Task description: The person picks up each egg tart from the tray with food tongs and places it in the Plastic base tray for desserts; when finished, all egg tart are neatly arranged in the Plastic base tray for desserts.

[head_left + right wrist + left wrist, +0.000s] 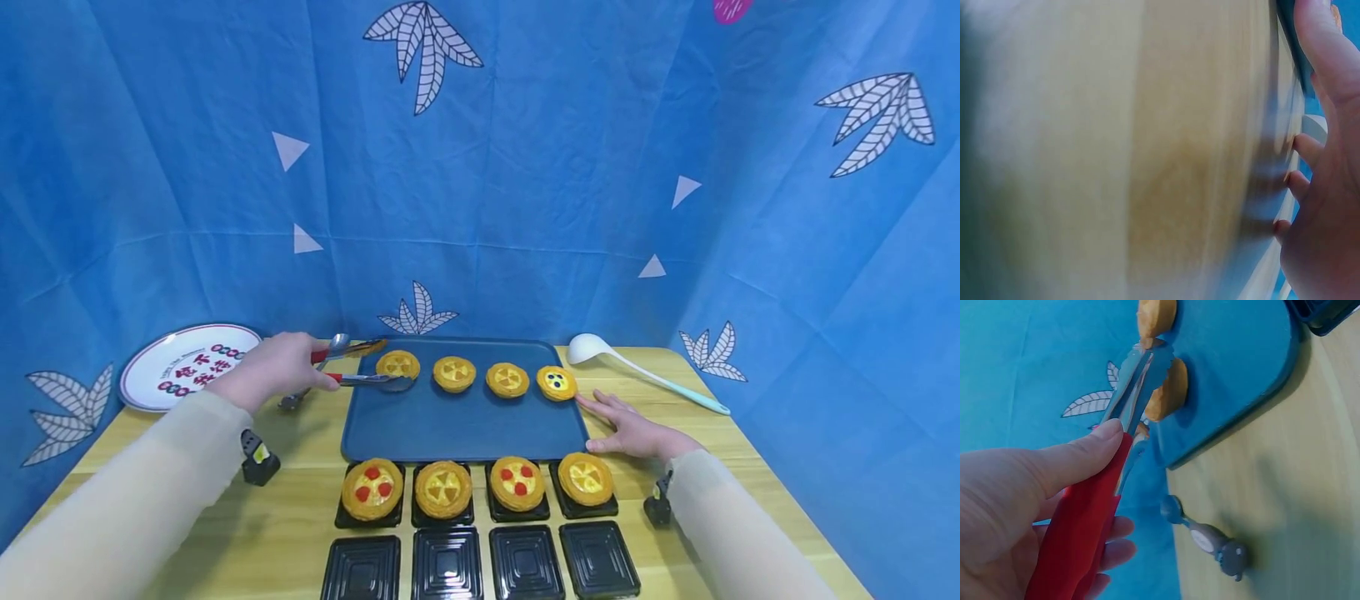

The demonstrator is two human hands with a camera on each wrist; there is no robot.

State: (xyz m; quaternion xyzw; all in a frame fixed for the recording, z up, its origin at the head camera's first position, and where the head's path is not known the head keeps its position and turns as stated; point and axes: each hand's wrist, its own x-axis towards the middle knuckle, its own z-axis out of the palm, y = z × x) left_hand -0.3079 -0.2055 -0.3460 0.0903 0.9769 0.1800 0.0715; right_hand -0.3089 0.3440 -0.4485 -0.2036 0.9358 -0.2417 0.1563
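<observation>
My left hand (281, 364) grips tongs (1082, 515) by their red handles, thumb along one side. The metal tips stand apart at the left end of a blue tray (465, 437), beside the leftmost tart (398, 365); whether they touch it I cannot tell. Farther right on the tray sit two similar tarts (454, 374) and one with dark dots (557, 382). At the tray's right edge, my right hand (633, 429) lies with fingers extended, its fingertips near the dark-dotted tart. The right wrist view shows that hand (1335, 169) beside the wooden table, partly blurred.
In front of the tray, a row of black boxes holds tarts (372, 490); nearer boxes (450, 565) hold none. A white plate with red writing (195, 362) stands back left. A spoon (1207, 537) lies by the tray's left side. A white ladle (645, 367) lies back right.
</observation>
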